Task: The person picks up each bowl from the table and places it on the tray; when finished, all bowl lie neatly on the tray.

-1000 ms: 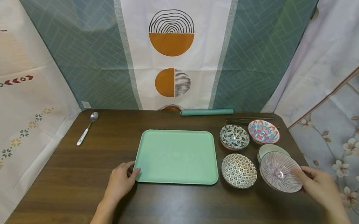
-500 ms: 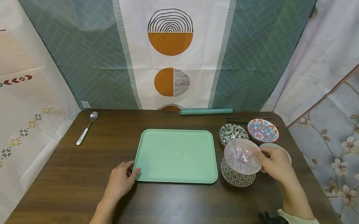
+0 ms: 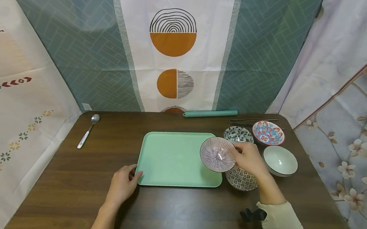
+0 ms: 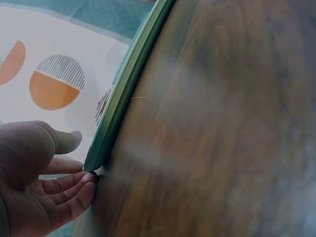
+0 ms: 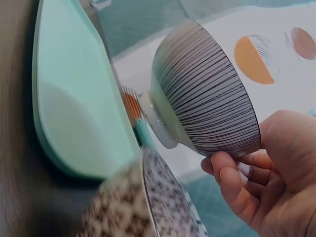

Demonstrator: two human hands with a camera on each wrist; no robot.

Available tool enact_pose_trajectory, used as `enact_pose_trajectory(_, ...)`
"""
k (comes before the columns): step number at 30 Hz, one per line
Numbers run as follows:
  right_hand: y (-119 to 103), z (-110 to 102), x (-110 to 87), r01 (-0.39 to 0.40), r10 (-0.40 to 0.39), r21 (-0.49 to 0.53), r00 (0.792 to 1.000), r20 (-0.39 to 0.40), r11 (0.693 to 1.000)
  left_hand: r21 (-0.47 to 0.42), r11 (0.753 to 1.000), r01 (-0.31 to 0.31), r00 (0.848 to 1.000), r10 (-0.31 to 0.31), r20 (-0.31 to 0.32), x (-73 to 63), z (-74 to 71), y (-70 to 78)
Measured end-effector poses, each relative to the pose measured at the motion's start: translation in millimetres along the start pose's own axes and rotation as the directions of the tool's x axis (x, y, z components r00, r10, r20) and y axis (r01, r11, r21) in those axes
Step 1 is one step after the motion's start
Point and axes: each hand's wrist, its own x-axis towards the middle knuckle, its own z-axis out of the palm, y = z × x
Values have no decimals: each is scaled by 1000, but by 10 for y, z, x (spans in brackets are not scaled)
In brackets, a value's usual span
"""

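Observation:
My right hand (image 3: 248, 157) grips the rim of a purple-striped bowl (image 3: 217, 155), thumb inside and fingers beneath. The bowl hangs over the right end of a light green tray (image 3: 170, 160); its foot is well off the tray in the right wrist view. At the tray's near left corner my left hand (image 3: 122, 185) holds the edge, thumb over the rim and fingers curled against the outside. Below my right hand stands a bowl with a small tiled pattern (image 3: 242, 180), partly hidden by it.
Right of the tray stand a leaf-patterned bowl (image 3: 238, 134), a red and blue bowl (image 3: 268, 133) and a white bowl (image 3: 280, 161). Dark chopsticks (image 3: 251, 120) and a teal stick-shaped case (image 3: 211, 113) lie along the back edge. A spoon (image 3: 88, 131) lies at the left.
My right hand has carried the striped bowl leftward from beside the white bowl, across the tile-patterned bowl, to over the tray. The white bowl is now uncovered. My left hand stays at the tray corner.

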Motion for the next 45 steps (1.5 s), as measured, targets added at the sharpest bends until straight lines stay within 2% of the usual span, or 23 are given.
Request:
enact_pose_trajectory(6,-144,233,174,-43,42,65,999,15,997,-11,1000,-13,1000,12,-18,-7,-2,-16)
enact_pose_trajectory(15,-390,585,377,-157,149,133,986,72,979,-22,1000,12,1000,-12,10,4,11,-40)
enact_pose_trajectory(23,-564,869,562,-203,184,173,976,116,964,-23,999,29,999,-29,25,1,14,-38)
enact_pose_trajectory(27,-591,1052,652,-214,189,226,974,126,950,-19,999,34,999,-33,25,-2,11,-40)
enact_pose_trajectory(39,-676,1546,873,-311,262,354,948,179,882,-36,999,34,999,-33,28,-4,-9,-45)
enact_pose_trajectory(45,-697,1709,963,-368,304,445,929,210,817,-30,999,38,999,-37,23,-16,-37,-12)
